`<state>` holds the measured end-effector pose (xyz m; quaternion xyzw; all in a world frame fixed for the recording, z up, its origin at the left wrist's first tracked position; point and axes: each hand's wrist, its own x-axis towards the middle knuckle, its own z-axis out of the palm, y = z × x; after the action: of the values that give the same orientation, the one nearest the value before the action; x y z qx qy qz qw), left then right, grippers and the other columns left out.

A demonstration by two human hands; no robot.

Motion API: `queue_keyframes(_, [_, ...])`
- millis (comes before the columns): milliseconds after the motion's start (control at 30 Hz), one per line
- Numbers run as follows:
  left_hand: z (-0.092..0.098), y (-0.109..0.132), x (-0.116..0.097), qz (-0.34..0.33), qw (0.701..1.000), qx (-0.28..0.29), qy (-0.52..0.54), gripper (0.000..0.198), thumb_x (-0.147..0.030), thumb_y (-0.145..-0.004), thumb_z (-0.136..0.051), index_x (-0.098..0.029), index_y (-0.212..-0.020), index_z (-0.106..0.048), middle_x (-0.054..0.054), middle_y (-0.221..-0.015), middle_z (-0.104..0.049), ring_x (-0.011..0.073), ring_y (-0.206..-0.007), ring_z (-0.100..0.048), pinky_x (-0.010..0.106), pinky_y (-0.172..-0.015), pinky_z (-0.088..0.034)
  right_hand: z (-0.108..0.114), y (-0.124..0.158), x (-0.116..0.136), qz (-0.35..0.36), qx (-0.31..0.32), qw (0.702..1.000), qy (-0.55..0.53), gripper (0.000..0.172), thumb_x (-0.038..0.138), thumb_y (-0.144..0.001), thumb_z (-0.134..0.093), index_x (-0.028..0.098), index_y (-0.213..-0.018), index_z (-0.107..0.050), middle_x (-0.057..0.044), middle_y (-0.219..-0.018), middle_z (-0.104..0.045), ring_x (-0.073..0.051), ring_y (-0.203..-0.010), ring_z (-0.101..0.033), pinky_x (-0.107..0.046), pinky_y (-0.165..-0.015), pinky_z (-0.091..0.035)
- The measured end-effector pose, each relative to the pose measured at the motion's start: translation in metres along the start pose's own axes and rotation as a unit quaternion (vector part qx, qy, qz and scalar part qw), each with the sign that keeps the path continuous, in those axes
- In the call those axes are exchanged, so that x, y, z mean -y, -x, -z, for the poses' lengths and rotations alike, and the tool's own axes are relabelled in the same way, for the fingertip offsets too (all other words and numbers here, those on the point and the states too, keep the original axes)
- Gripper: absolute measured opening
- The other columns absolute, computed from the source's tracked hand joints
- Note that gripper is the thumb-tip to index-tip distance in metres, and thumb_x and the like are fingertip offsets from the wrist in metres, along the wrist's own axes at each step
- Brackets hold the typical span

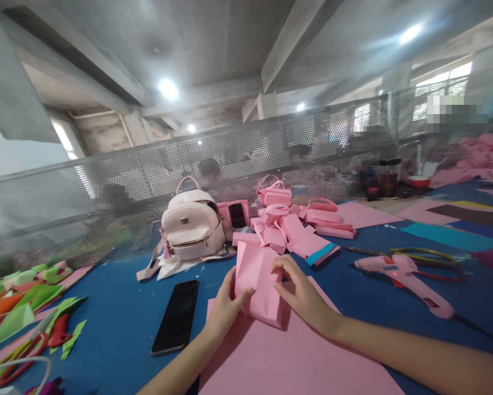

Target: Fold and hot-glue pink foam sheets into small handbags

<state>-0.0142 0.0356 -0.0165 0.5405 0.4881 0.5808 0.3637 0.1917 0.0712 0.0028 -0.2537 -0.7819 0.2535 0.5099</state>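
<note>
Sitting between the left fingers (228, 285) and right fingers (291, 269), the folded pink paper (258, 280) is gripped at both sides.

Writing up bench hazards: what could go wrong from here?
1. The pink glue gun shows a red light, so it may be hot; the right hand could get burned straying toward its nozzle.
2. The pink paper bag is held in the left hand; pressing hard might crease it.
3. The black smartphone, beside the left forearm, could get bumped.
</note>
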Motion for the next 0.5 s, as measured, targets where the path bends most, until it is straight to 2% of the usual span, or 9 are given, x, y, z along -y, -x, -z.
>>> queue_keyframes(133, [-0.004,0.004,-0.012,0.012,0.999,0.021,0.037,0.064,-0.031,-0.070,-0.081,-0.021,-0.128,-0.057,0.013,-0.135,-0.061,0.0319,-0.124,-0.058,0.044,-0.102,-0.048,0.001,0.002,0.006,0.021,0.003,0.999,0.031,0.019,0.017,-0.091,-0.053,0.026,-0.108,-0.051,-0.007,-0.118,-0.048,-0.023,-0.112,-0.052,-0.038,-0.094,-0.048])
queue_keyframes(200, [-0.005,0.006,-0.020,0.009,0.997,0.038,0.068,0.060,-0.031,-0.072,-0.080,-0.019,-0.126,-0.057,0.014,-0.130,-0.064,0.0315,-0.116,-0.063,0.041,-0.095,-0.052,0.001,0.002,0.006,0.025,-0.017,0.999,0.043,0.026,0.019,-0.091,-0.054,0.028,-0.115,-0.049,-0.007,-0.128,-0.044,-0.024,-0.122,-0.047,-0.040,-0.099,-0.046])
queue_keyframes(267, [-0.005,0.008,-0.027,0.011,0.996,0.026,0.082,0.057,-0.033,-0.073,-0.080,-0.018,-0.123,-0.058,0.014,-0.122,-0.068,0.0310,-0.109,-0.066,0.038,-0.087,-0.055,0.001,0.001,0.004,0.017,-0.044,0.998,0.042,0.037,0.023,-0.090,-0.057,0.029,-0.123,-0.043,-0.008,-0.134,-0.042,-0.025,-0.128,-0.043,-0.043,-0.102,-0.044])
queue_keyframes(367, [-0.002,0.007,-0.032,0.029,0.996,-0.031,0.083,0.058,-0.037,-0.069,-0.083,-0.015,-0.117,-0.060,0.015,-0.114,-0.071,0.0303,-0.102,-0.068,0.035,-0.080,-0.056,0.000,-0.001,0.000,-0.065,-0.041,0.997,0.002,0.049,0.033,-0.089,-0.060,0.028,-0.131,-0.035,-0.011,-0.137,-0.043,-0.025,-0.117,-0.054,-0.043,-0.094,-0.050])
queue_keyframes(433, [0.001,0.004,-0.031,0.038,0.994,-0.064,0.083,0.055,-0.039,-0.068,-0.084,-0.014,-0.112,-0.062,0.015,-0.110,-0.073,0.0292,-0.098,-0.070,0.034,-0.077,-0.056,-0.001,-0.001,-0.002,-0.132,-0.003,0.991,-0.032,0.045,0.039,-0.089,-0.059,0.027,-0.128,-0.040,-0.011,-0.131,-0.051,-0.023,-0.103,-0.061,-0.040,-0.086,-0.053])
queue_keyframes(500, [0.003,0.002,-0.028,0.040,0.991,-0.097,0.085,0.052,-0.041,-0.068,-0.083,-0.013,-0.108,-0.064,0.014,-0.105,-0.074,0.0278,-0.093,-0.071,0.034,-0.075,-0.056,-0.002,0.001,-0.002,-0.178,0.048,0.981,-0.059,0.035,0.043,-0.090,-0.056,0.025,-0.120,-0.049,-0.009,-0.124,-0.057,-0.022,-0.098,-0.062,-0.039,-0.081,-0.054])
